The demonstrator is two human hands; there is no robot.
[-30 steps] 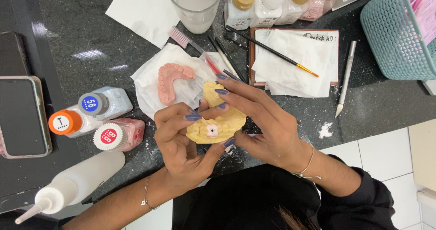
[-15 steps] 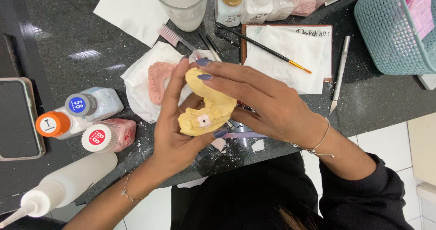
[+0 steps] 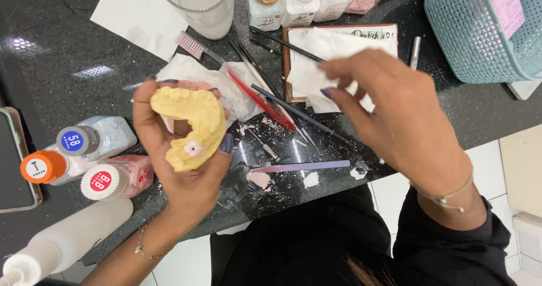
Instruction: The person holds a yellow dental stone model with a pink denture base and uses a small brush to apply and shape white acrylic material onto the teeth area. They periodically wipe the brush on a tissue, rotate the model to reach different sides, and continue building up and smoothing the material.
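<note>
Left hand (image 3: 186, 167): fingers wrapped around a yellow horseshoe-shaped plaster dental cast (image 3: 189, 125), held above the black speckled worktop (image 3: 84, 49). Right hand (image 3: 389, 114): empty, fingers loosely spread, hovering over thin dark-handled brushes (image 3: 293, 114) and white paper tissue (image 3: 316, 74).

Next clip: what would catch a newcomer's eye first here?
The yellow dental cast, horseshoe-shaped with a single white tooth, held up in the left hand at centre-left over the dark speckled counter. Then the right hand, spread above a white tissue on a small board, beside a fan of thin brushes and tools. At far left lie three capped bottles; a teal mesh basket sits top right.
</note>
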